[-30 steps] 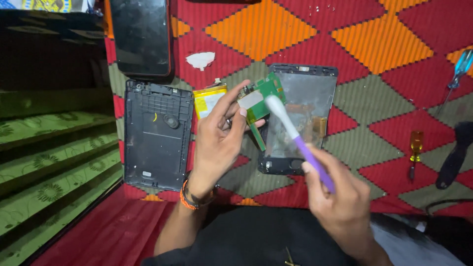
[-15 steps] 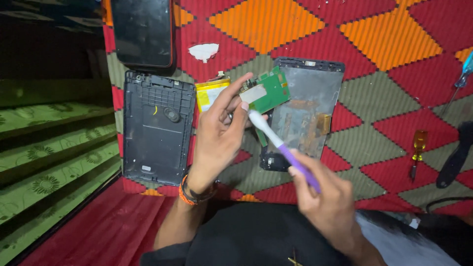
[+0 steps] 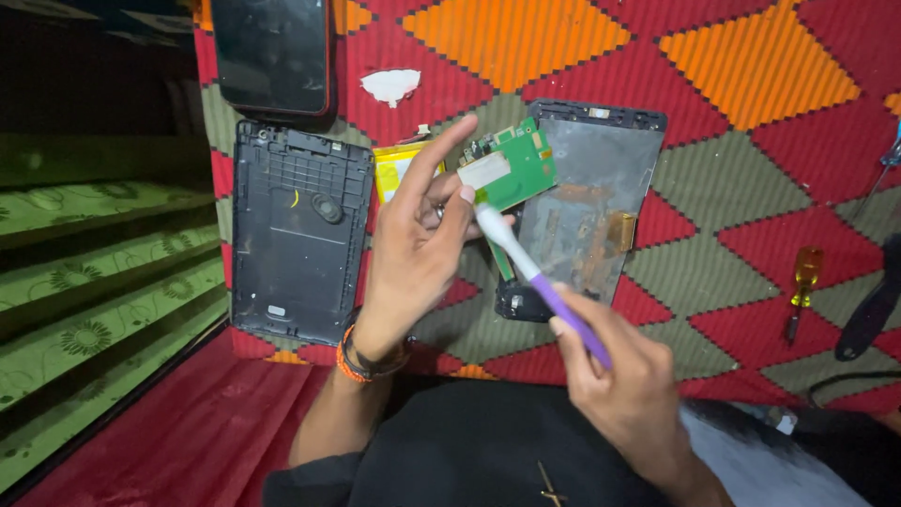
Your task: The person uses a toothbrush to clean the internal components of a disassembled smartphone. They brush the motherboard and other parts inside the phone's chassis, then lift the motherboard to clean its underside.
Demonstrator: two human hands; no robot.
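My left hand holds a green circuit board up by its lower left edge, with the index finger stretched out. My right hand grips a toothbrush with a purple and white handle, its white head touching the board's lower left corner. Under the board lies an opened tablet front frame with its grey metal inside facing up. A yellow battery shows behind my left hand.
A black plastic back cover lies left of my hands, a dark phone above it. A white scrap rests on the patterned red and orange mat. An orange-handled screwdriver and a black tool lie at right.
The brush head has slid down and left along the board, from its middle to the lower left corner. My left hand keeps hold of the board.
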